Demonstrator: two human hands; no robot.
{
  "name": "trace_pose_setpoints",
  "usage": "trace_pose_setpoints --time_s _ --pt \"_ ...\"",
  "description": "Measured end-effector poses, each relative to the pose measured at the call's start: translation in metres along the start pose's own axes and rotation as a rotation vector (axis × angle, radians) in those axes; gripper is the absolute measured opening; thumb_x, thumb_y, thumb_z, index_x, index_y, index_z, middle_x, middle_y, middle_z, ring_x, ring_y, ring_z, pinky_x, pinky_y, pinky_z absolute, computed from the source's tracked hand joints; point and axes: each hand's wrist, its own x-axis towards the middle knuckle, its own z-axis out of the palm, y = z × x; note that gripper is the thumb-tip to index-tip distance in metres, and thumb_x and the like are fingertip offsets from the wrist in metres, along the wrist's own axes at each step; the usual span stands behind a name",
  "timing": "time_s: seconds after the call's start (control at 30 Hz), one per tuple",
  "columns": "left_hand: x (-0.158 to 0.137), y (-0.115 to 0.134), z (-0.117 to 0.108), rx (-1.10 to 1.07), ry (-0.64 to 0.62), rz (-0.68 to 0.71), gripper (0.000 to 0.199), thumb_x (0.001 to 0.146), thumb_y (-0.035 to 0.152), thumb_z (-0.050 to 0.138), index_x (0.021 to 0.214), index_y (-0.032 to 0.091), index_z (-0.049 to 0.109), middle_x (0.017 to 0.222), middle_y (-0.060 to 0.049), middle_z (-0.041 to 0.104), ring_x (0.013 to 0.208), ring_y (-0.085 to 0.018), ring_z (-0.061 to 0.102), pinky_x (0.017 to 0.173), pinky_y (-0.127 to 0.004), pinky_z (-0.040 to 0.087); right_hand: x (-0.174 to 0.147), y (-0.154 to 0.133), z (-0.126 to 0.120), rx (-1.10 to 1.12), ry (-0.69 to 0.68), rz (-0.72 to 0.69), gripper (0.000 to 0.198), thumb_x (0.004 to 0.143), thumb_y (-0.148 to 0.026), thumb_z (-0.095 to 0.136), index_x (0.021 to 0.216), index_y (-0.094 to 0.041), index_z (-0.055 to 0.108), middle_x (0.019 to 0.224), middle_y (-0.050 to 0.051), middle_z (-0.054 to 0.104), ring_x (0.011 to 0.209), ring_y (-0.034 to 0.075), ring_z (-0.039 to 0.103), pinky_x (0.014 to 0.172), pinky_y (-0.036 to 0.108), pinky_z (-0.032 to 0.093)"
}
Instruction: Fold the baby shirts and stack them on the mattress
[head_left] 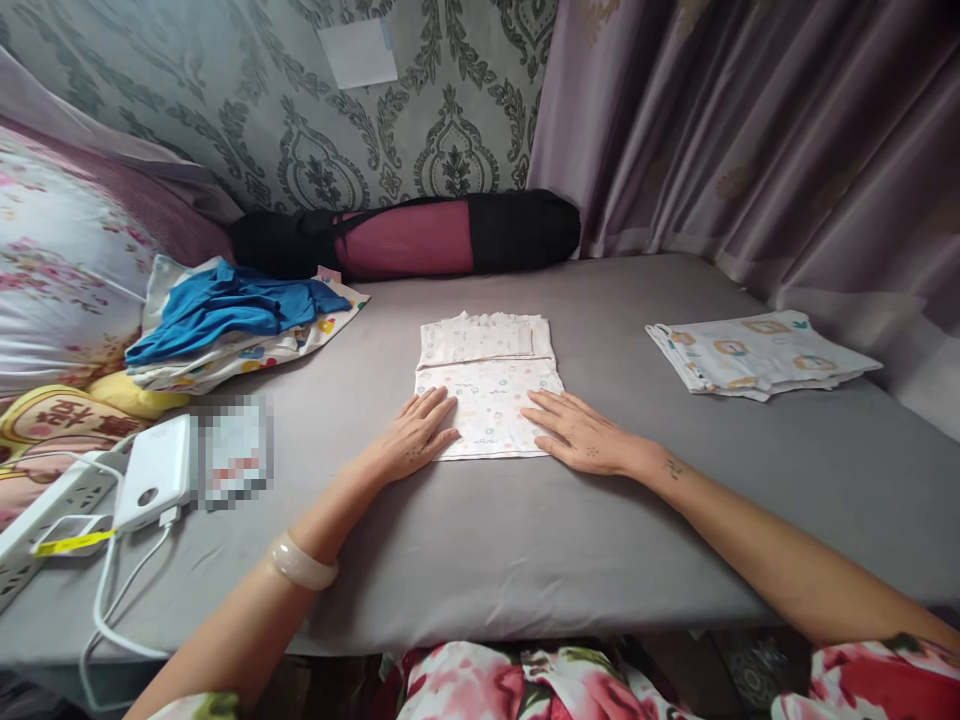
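A small white garment with a pale printed pattern [487, 400] lies flat in front of me, its far part folded over toward me. My left hand [420, 430] rests on the garment's left edge, fingers stretched out and somewhat apart. On the opposite edge lies my right hand [577, 430], palm down with its fingers spread. Both hands press lightly on the cloth without gripping it. What kind of garment it is, I cannot tell for sure.
A grey sheet [600, 550] covers the surface. Folded printed cloth [765, 350] lies at right; a blue garment [247, 305] tops a pile at left. A power bank [155, 470] and power strip [52, 520] with cables sit near left. A long black-and-pink bag [405, 238] lies at the back.
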Motion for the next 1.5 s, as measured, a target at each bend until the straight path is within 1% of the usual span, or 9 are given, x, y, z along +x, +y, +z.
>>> trace_pose_setpoints --time_s 0.2,0.37,0.53,0.73,0.9,1.03,1.13,1.3,1.5 --pt "-0.018 -0.017 -0.008 -0.054 0.05 0.047 0.056 0.097 0.056 0.03 0.138 0.023 0.051 0.151 -0.009 0.042 0.141 -0.024 0.035 0.116 -0.041 0.031 -0.025 0.009 -0.011 0.002 0.019 0.008 0.051 0.097 -0.048 0.037 0.139 -0.023 0.054 0.153 0.006 0.039 0.142 0.022 0.032 0.118 0.038 0.024" --pt "-0.027 -0.017 -0.02 -0.117 0.081 0.094 0.04 0.094 0.054 0.044 0.116 0.029 0.066 0.128 -0.007 0.059 0.116 -0.023 0.056 0.103 -0.039 0.043 -0.039 0.011 -0.022 0.07 0.027 0.007 0.038 0.095 -0.043 0.042 0.118 -0.026 0.068 0.141 0.006 0.053 0.129 0.024 0.049 0.108 0.036 0.039" --pt "-0.034 -0.017 -0.032 -0.211 0.052 0.126 0.034 0.089 0.052 0.056 0.106 0.025 0.07 0.105 -0.007 0.063 0.096 -0.02 0.06 0.086 -0.034 0.048 -0.044 0.016 -0.028 0.115 0.025 -0.06 0.03 0.096 -0.035 0.046 0.108 -0.023 0.07 0.121 0.009 0.062 0.107 0.023 0.06 0.092 0.036 0.046" --pt "-0.04 -0.016 -0.044 -0.28 -0.027 0.172 0.025 0.093 0.037 0.051 0.101 0.023 0.07 0.104 -0.006 0.064 0.091 -0.016 0.061 0.079 -0.027 0.047 -0.044 0.012 -0.025 0.034 0.076 -0.104 0.026 0.096 -0.022 0.043 0.096 -0.023 0.07 0.104 0.007 0.065 0.087 0.019 0.062 0.077 0.031 0.046" --pt "-0.042 -0.01 -0.047 -0.19 -0.029 0.161 0.02 0.09 0.028 0.051 0.093 0.024 0.071 0.104 -0.005 0.063 0.091 -0.016 0.061 0.077 -0.025 0.046 -0.041 0.007 -0.022 -0.076 0.102 -0.109 0.028 0.094 -0.013 0.039 0.089 -0.02 0.065 0.097 0.008 0.064 0.083 0.019 0.06 0.074 0.03 0.042" --pt "-0.038 -0.004 -0.046 -0.098 -0.017 0.176 0.02 0.086 0.02 0.049 0.082 0.021 0.069 0.097 -0.005 0.062 0.09 -0.017 0.059 0.075 -0.025 0.045 -0.038 0.006 -0.022 -0.096 0.088 -0.051 0.024 0.093 -0.014 0.038 0.085 -0.019 0.06 0.091 0.007 0.062 0.075 0.018 0.056 0.069 0.029 0.039" --pt "-0.034 -0.002 -0.045 -0.078 -0.014 0.166 0.022 0.083 0.015 0.046 0.075 0.02 0.066 0.091 -0.005 0.062 0.085 -0.016 0.059 0.07 -0.024 0.043 -0.036 0.007 -0.024 -0.021 0.108 -0.016 0.023 0.093 -0.016 0.038 0.084 -0.02 0.059 0.087 0.005 0.061 0.07 0.016 0.054 0.067 0.028 0.038" --pt "-0.029 -0.005 -0.045 -0.112 -0.052 0.106 0.02 0.08 0.015 0.045 0.079 0.021 0.064 0.093 -0.003 0.063 0.073 -0.013 0.058 0.065 -0.023 0.041 -0.033 0.005 -0.029 0.149 0.169 0.097 0.022 0.09 -0.019 0.04 0.085 -0.021 0.061 0.08 0.003 0.063 0.069 0.015 0.055 0.065 0.027 0.038" --pt "-0.023 -0.009 -0.057 -0.131 -0.007 -0.054 0.018 0.087 0.028 0.044 0.091 0.023 0.061 0.077 0.0 0.065 0.059 -0.013 0.053 0.056 -0.023 0.035 -0.026 0.007 -0.031 0.514 0.189 0.289 0.026 0.088 -0.025 0.044 0.105 -0.02 0.063 0.071 -0.001 0.067 0.064 0.014 0.063 0.063 0.024 0.045"
